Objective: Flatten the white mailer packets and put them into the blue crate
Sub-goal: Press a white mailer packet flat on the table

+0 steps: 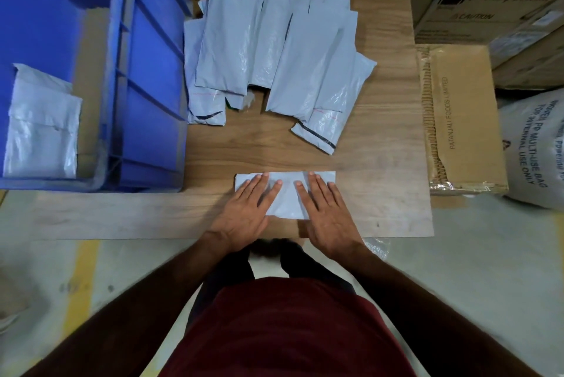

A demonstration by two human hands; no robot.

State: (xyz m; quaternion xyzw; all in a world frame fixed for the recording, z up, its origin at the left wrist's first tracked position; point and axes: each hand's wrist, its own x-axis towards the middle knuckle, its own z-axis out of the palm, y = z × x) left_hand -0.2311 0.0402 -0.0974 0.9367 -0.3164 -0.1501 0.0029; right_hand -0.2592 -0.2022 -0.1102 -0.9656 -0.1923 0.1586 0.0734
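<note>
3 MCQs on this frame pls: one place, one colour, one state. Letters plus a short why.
1. The blue crate sits where from the table?
A. the person's left
B. the person's right
C. on top

2. The person's shirt is:
A. green
B. dark red
C. white

3. The hands on the near packet are:
A. fisted
B. flat, fingers spread
C. pinching a corner

Key: 1 A, crate borders the table's left edge. 2 B, maroon fabric at frame bottom. 3 B, left hand and right hand lie palm down.

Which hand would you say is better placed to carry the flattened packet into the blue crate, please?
Probably the left hand: the blue crate stands on its side of the packet, while the right hand would have to cross over.
</note>
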